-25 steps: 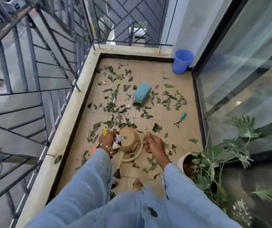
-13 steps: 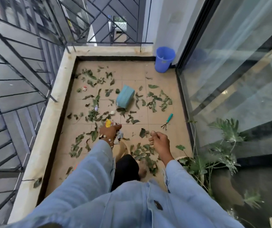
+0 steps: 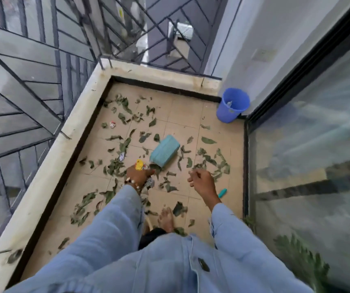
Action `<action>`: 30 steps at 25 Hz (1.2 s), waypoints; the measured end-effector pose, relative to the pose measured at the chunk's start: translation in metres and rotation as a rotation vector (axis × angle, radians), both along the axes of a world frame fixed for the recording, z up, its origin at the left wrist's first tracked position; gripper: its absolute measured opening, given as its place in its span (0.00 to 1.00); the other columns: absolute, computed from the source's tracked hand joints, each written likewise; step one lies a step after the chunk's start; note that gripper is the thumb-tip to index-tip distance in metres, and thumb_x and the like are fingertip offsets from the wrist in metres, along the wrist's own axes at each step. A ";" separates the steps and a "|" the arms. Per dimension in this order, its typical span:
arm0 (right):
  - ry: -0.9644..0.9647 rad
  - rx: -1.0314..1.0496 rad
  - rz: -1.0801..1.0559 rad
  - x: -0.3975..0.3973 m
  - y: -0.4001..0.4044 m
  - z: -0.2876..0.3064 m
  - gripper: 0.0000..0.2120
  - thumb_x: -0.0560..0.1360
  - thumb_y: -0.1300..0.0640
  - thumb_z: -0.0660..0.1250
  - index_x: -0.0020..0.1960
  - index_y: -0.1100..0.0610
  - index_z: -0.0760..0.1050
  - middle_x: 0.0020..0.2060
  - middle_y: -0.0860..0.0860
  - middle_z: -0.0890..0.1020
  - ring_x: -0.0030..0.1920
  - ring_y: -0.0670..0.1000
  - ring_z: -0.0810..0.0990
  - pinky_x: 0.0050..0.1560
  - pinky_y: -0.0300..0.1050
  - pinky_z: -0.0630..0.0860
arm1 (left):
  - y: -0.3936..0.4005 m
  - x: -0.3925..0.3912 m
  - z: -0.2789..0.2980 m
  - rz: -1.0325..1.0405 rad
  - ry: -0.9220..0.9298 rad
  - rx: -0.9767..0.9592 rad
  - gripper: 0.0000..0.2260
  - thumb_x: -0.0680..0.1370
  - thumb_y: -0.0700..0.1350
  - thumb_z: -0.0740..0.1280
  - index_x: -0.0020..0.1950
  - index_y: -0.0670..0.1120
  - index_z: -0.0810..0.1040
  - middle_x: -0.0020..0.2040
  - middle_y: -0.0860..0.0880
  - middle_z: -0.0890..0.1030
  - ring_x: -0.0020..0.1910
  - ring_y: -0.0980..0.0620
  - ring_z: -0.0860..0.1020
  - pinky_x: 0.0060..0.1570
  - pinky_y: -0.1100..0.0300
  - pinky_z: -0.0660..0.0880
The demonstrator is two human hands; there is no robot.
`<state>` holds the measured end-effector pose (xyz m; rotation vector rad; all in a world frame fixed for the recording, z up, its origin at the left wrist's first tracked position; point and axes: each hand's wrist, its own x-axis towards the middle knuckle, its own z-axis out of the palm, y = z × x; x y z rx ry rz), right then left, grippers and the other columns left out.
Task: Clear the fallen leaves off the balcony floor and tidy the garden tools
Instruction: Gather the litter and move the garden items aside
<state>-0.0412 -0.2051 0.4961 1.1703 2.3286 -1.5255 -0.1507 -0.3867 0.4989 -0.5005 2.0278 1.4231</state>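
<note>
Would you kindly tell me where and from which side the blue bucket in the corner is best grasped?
Grip the blue bucket by its open rim, coming from above on the near floor side: it stands upright, mouth up, with wall behind and the glass door beside it.

Green fallen leaves (image 3: 211, 161) lie scattered over the tan tiled balcony floor (image 3: 188, 123), thickest across the middle of the frame and thinner toward the lower left. A teal-handled garden tool (image 3: 222, 193) lies on the tiles at right of centre, near the glass door; only its handle end shows, the rest hidden behind a forearm.
</note>
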 end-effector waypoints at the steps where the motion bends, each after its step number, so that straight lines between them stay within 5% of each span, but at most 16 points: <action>1: -0.004 0.021 0.048 -0.023 0.008 0.001 0.13 0.80 0.56 0.61 0.49 0.65 0.78 0.39 0.58 0.83 0.40 0.58 0.82 0.47 0.54 0.78 | -0.002 -0.013 -0.001 0.027 -0.013 -0.021 0.11 0.68 0.38 0.77 0.40 0.39 0.75 0.40 0.41 0.78 0.41 0.45 0.76 0.44 0.48 0.76; 5: -0.077 0.017 0.306 -0.107 0.011 0.001 0.12 0.79 0.57 0.62 0.50 0.65 0.79 0.41 0.61 0.83 0.44 0.60 0.81 0.48 0.58 0.79 | -0.024 -0.055 0.005 0.190 -0.062 -0.124 0.12 0.69 0.42 0.77 0.42 0.40 0.75 0.40 0.40 0.78 0.42 0.44 0.77 0.45 0.49 0.76; 9: -0.179 0.081 0.637 -0.181 0.002 -0.020 0.10 0.78 0.58 0.62 0.48 0.63 0.79 0.43 0.56 0.82 0.44 0.55 0.79 0.36 0.40 0.69 | -0.046 -0.092 -0.014 0.440 -0.133 -0.107 0.20 0.69 0.42 0.77 0.55 0.34 0.78 0.50 0.39 0.81 0.50 0.42 0.79 0.44 0.54 0.73; 13: -0.275 0.074 0.951 -0.250 -0.010 -0.080 0.09 0.77 0.61 0.63 0.54 0.61 0.79 0.47 0.54 0.81 0.49 0.53 0.78 0.43 0.39 0.69 | -0.056 -0.129 -0.065 0.553 -0.157 -0.192 0.17 0.69 0.40 0.77 0.54 0.35 0.80 0.52 0.37 0.82 0.51 0.39 0.80 0.52 0.47 0.77; 17: -0.366 0.144 1.207 -0.307 -0.013 -0.161 0.11 0.77 0.61 0.62 0.57 0.60 0.77 0.54 0.58 0.81 0.55 0.58 0.78 0.50 0.45 0.71 | -0.054 -0.154 -0.135 0.706 -0.278 -0.238 0.11 0.69 0.35 0.75 0.50 0.36 0.80 0.42 0.43 0.79 0.40 0.46 0.76 0.42 0.56 0.74; 21: -0.461 0.199 1.440 -0.352 -0.021 -0.271 0.13 0.76 0.58 0.63 0.59 0.60 0.76 0.57 0.58 0.79 0.57 0.58 0.76 0.51 0.46 0.72 | -0.062 -0.172 -0.224 0.741 -0.343 -0.286 0.10 0.69 0.34 0.72 0.33 0.44 0.73 0.33 0.44 0.76 0.31 0.49 0.70 0.32 0.60 0.66; 24: -0.532 0.228 1.576 -0.369 -0.038 -0.382 0.16 0.74 0.58 0.64 0.60 0.62 0.74 0.59 0.61 0.75 0.59 0.60 0.75 0.53 0.47 0.71 | -0.074 -0.170 -0.385 0.699 -0.379 -0.269 0.09 0.66 0.40 0.74 0.34 0.47 0.74 0.31 0.49 0.72 0.31 0.50 0.69 0.32 0.62 0.64; 26: -0.585 0.250 1.651 -0.374 -0.054 -0.448 0.19 0.75 0.59 0.63 0.65 0.61 0.71 0.67 0.61 0.69 0.66 0.61 0.70 0.60 0.48 0.69 | -0.086 -0.170 -0.466 0.619 -0.373 -0.250 0.08 0.69 0.47 0.76 0.43 0.52 0.77 0.35 0.54 0.71 0.35 0.52 0.71 0.32 0.62 0.64; 30: -0.651 0.430 1.931 -0.373 -0.072 -0.553 0.25 0.77 0.56 0.64 0.72 0.54 0.64 0.76 0.60 0.46 0.74 0.63 0.52 0.70 0.56 0.59 | -0.100 -0.220 -0.498 0.535 -0.305 -0.203 0.17 0.74 0.30 0.67 0.33 0.50 0.69 0.33 0.48 0.72 0.38 0.51 0.70 0.39 0.57 0.68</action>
